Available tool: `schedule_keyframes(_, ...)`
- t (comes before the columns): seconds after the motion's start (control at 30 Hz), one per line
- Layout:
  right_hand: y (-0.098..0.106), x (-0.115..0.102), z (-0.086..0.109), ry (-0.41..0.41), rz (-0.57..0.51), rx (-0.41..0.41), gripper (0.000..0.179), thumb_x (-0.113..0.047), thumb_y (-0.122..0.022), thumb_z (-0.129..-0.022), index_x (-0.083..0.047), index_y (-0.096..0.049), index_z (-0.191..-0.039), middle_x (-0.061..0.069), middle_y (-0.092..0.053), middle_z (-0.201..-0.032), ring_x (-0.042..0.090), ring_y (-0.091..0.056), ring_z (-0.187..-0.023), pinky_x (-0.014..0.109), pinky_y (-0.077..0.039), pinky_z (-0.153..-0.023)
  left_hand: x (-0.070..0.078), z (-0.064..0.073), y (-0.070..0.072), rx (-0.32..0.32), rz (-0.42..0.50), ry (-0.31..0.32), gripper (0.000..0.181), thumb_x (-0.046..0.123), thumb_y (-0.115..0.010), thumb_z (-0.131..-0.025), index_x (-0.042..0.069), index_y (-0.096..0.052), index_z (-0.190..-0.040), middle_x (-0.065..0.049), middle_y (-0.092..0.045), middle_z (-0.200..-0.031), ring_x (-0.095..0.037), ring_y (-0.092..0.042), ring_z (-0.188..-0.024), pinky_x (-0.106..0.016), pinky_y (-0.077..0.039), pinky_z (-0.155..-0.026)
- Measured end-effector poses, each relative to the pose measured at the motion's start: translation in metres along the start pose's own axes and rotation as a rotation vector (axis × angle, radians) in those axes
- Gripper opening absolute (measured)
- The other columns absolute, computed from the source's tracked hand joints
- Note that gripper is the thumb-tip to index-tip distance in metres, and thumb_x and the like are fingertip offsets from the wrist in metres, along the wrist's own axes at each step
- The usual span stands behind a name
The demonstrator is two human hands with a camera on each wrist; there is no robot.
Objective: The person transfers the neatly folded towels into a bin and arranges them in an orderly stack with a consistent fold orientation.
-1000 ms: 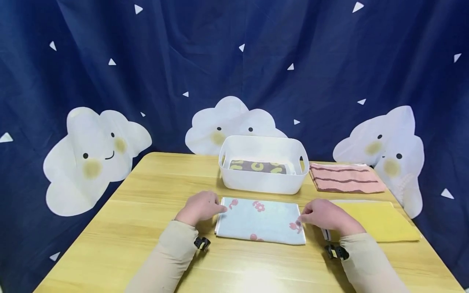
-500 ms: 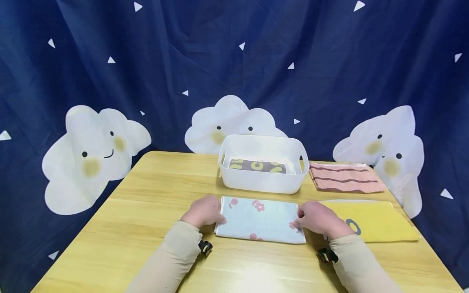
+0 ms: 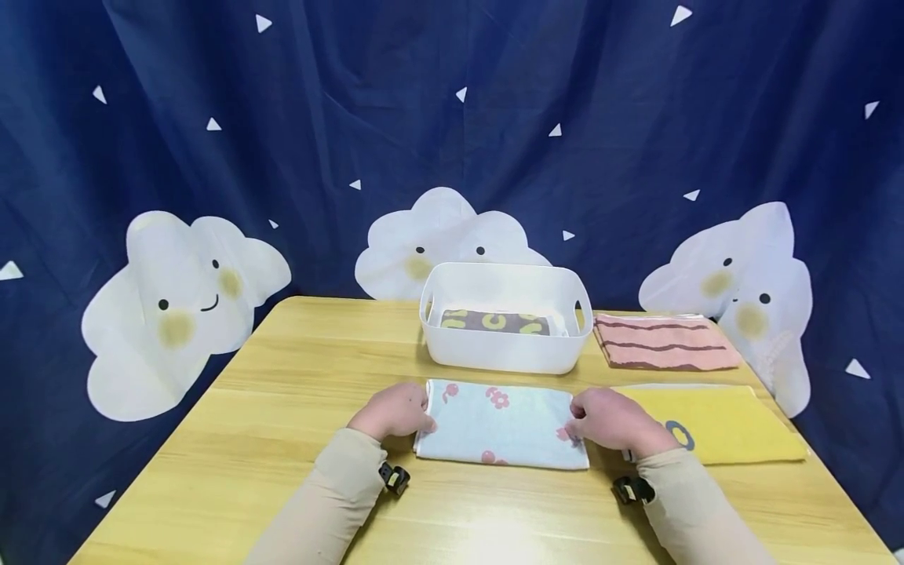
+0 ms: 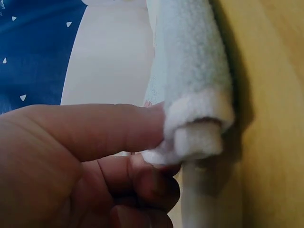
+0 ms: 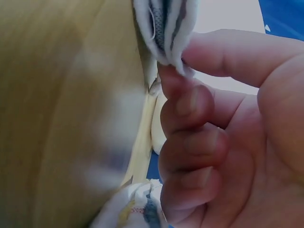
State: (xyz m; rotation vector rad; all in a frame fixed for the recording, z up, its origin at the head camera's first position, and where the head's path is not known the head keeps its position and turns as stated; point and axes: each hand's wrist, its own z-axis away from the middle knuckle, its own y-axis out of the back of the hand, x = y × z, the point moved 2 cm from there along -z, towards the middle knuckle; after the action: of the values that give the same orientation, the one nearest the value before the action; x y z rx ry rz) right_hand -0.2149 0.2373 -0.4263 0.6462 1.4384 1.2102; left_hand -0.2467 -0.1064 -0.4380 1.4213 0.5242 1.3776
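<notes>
A folded light blue towel with pink flowers lies flat on the wooden table, in front of a white basket. At its left edge, my left hand pinches the layers, thumb on top and curled fingers below. The left wrist view shows the towel's white hem between them. My right hand pinches the right edge; in the right wrist view the folded layers sit between thumb and forefinger, the other fingers curled. The towel's underside is hidden in the head view.
The white basket holds a folded brown towel with yellow shapes. To its right lies a folded pink towel with dark stripes. A folded yellow towel lies beside my right hand. A dark blue curtain hangs behind the table.
My right hand has shifted left onto the towel's edge, uncovering a grey ring on the yellow towel. The left hand has moved slightly down onto the left edge. The towel stays nearly still.
</notes>
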Motion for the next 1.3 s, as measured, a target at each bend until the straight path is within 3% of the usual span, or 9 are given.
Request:
schedule_keyframes(0.3, 0.007, 0.008, -0.002, 0.043, -0.071, 0.035, 0.032, -0.022, -0.069, -0.091, -0.017, -0.049, -0.067, -0.007, -0.037, -0.060, 0.011, -0.037, -0.055, 0.030, -0.032, -0.054, 0.001, 0.002, 0.011, -0.007, 0.076, 0.000, 0.039, 0.023, -0.079, -0.083, 0.016, -0.047, -0.063, 0.004, -0.041, -0.059, -0.013, -0.039, -0.052, -0.029, -0.033, -0.049)
schedule_keyframes(0.43, 0.013, 0.009, -0.001, 0.064, -0.117, 0.077, 0.030, -0.018, -0.065, -0.094, -0.016, -0.048, -0.069, -0.007, -0.044, -0.062, 0.011, -0.038, -0.053, 0.028, -0.032, -0.051, 0.003, 0.003, 0.019, -0.002, 0.129, -0.013, 0.036, 0.024, -0.076, -0.087, 0.016, -0.048, -0.066, 0.003, -0.041, -0.060, -0.014, -0.039, -0.053, -0.030, -0.033, -0.051)
schedule_keyframes(0.63, 0.021, 0.007, 0.001, 0.041, -0.177, 0.123, 0.031, -0.018, -0.065, -0.095, -0.015, -0.048, -0.070, -0.004, -0.049, -0.065, 0.013, -0.040, -0.054, 0.028, -0.032, -0.049, 0.001, 0.003, 0.028, 0.024, 0.199, -0.044, 0.026, 0.027, -0.074, -0.088, 0.015, -0.059, -0.071, 0.004, -0.051, -0.064, -0.014, -0.045, -0.058, -0.031, -0.036, -0.053)
schedule_keyframes(0.8, 0.024, 0.006, 0.002, 0.018, -0.202, 0.151, 0.026, -0.021, -0.065, -0.094, -0.017, -0.054, -0.071, -0.004, -0.055, -0.066, 0.015, -0.041, -0.054, 0.029, -0.033, -0.048, -0.003, 0.003, 0.033, 0.056, 0.228, -0.079, 0.029, 0.027, -0.073, -0.090, 0.013, -0.057, -0.070, 0.003, -0.048, -0.064, -0.015, -0.045, -0.058, -0.032, -0.037, -0.054)
schedule_keyframes(1.07, 0.031, 0.001, 0.004, 0.054, -0.233, 0.223, 0.027, -0.018, -0.064, -0.093, -0.016, -0.051, -0.069, -0.004, -0.040, -0.060, 0.014, -0.037, -0.052, 0.029, -0.032, -0.047, -0.004, 0.012, 0.047, 0.077, 0.330, -0.086, 0.030, 0.030, -0.071, -0.092, 0.013, -0.055, -0.072, 0.003, -0.046, -0.066, -0.016, -0.045, -0.060, -0.033, -0.038, -0.057)
schedule_keyframes(1.17, 0.034, -0.001, 0.005, 0.044, -0.263, 0.220, 0.026, -0.018, -0.063, -0.095, -0.017, -0.054, -0.070, -0.004, -0.041, -0.058, 0.014, -0.035, -0.049, 0.029, -0.032, -0.045, -0.002, 0.015, 0.053, 0.097, 0.337, -0.099, 0.031, 0.030, -0.070, -0.093, 0.013, -0.054, -0.072, 0.003, -0.045, -0.066, -0.016, -0.045, -0.062, -0.033, -0.038, -0.060)
schedule_keyframes(1.3, 0.038, -0.004, 0.008, 0.046, -0.284, 0.234, 0.024, -0.020, -0.063, -0.096, -0.017, -0.059, -0.073, -0.003, -0.046, -0.059, 0.014, -0.038, -0.048, 0.029, -0.034, -0.044, 0.002, 0.018, 0.058, 0.110, 0.365, -0.103, 0.025, 0.027, -0.070, -0.093, 0.013, -0.061, -0.074, 0.001, -0.054, -0.069, -0.017, -0.051, -0.068, -0.034, -0.041, -0.065)
